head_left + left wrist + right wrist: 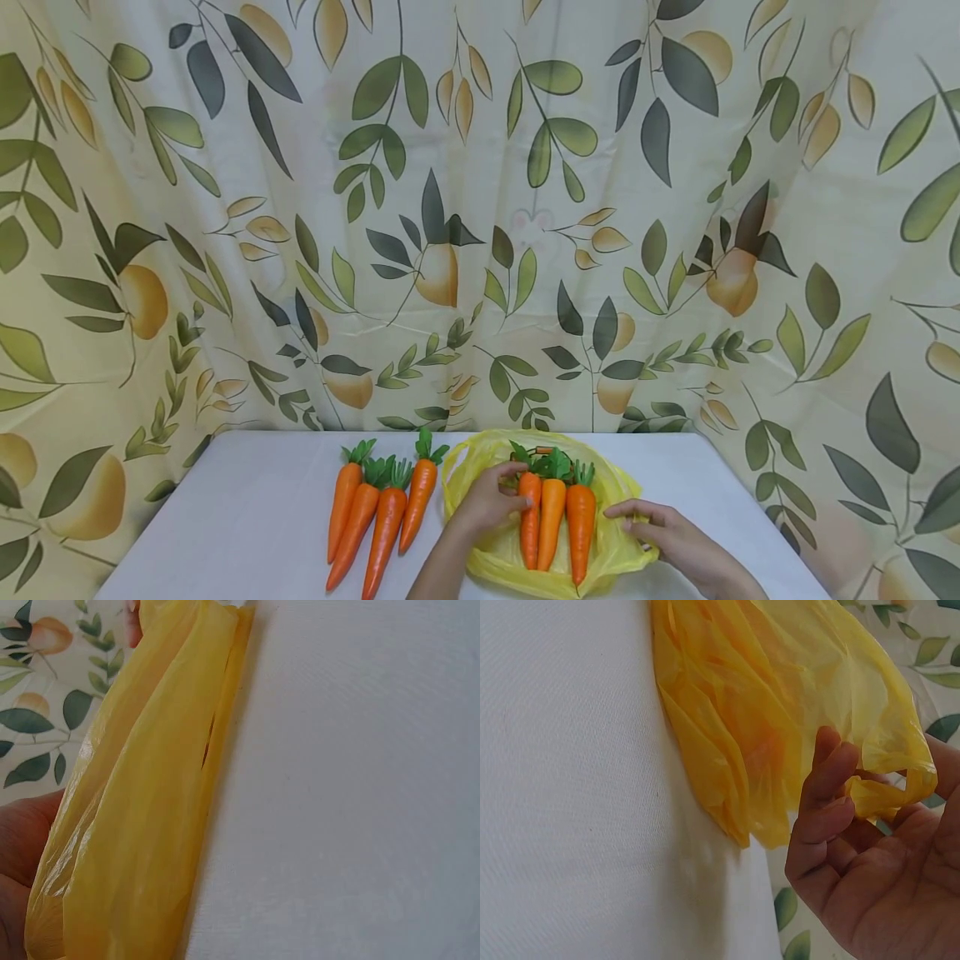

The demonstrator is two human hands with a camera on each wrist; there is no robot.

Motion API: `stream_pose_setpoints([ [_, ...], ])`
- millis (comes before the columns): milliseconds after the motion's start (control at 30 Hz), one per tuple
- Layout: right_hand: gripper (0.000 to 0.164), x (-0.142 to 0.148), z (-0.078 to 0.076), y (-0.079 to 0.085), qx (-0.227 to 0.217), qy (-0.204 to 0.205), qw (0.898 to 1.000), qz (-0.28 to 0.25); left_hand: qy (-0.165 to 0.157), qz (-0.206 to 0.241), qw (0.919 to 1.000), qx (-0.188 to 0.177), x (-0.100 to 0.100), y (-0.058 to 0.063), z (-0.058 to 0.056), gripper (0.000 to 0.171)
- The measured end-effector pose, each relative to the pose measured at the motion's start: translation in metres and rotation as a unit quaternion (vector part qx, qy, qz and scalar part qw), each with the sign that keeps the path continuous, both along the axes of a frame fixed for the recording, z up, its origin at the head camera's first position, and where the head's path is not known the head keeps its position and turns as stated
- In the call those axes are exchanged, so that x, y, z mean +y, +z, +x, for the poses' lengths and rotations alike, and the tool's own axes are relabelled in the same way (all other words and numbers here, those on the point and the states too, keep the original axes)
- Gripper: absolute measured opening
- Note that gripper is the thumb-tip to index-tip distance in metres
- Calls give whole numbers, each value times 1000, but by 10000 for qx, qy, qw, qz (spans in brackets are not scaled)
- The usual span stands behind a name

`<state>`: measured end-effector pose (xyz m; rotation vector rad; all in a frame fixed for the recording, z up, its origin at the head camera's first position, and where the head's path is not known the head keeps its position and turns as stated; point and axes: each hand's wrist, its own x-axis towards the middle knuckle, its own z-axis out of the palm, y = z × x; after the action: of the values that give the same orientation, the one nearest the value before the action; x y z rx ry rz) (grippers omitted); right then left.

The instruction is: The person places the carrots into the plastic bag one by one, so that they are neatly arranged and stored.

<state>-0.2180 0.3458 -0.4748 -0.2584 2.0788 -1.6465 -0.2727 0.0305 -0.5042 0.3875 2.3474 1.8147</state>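
Observation:
A yellow plastic bag [495, 550] lies spread on the table, with three orange carrots with green tops on it: a left one [529, 533], a middle one [552, 521] and a right one [581, 529]. My left hand [489, 497] reaches over the bag's left side and holds the left carrot near its leafy end, thumb and forefinger at it. At the bag's right edge, my right hand [675, 537] has its fingers curled round the plastic. The right wrist view shows a loop of the bag [885, 796] between the thumb and fingers of that hand.
Left of the bag several more carrots [387, 533] lie side by side on the white tabletop [247, 517], leafy ends away from me. A curtain [480, 333] printed with leaves and fruit hangs behind the table and along both sides.

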Motion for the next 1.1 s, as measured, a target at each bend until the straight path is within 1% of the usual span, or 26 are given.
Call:
stream_pose_setpoints([
  [233,35,-1,0,2,-47,-7,10000,-17,-29,-118,9999,-38,-11,9,-2,45],
  [333,35,-1,1,2,-56,-23,10000,17,-79,-69,9999,-20,-15,14,-2,41],
  [433,35,0,1,1,-86,-54,9999,68,-126,0,9999,100,-19,18,0,39],
  [600,35,0,1,0,-136,-72,9999,66,-154,-71,9995,264,-25,26,2,37],
  [867,35,-2,1,1,-156,-26,9999,-3,20,-209,9983,547,-40,34,2,38],
  [967,35,-3,1,2,-167,-33,9999,9,3,-180,9983,560,-46,36,3,36],
  [1100,35,-3,0,1,-167,-14,9999,-16,2,-179,9988,455,-54,38,3,35],
])
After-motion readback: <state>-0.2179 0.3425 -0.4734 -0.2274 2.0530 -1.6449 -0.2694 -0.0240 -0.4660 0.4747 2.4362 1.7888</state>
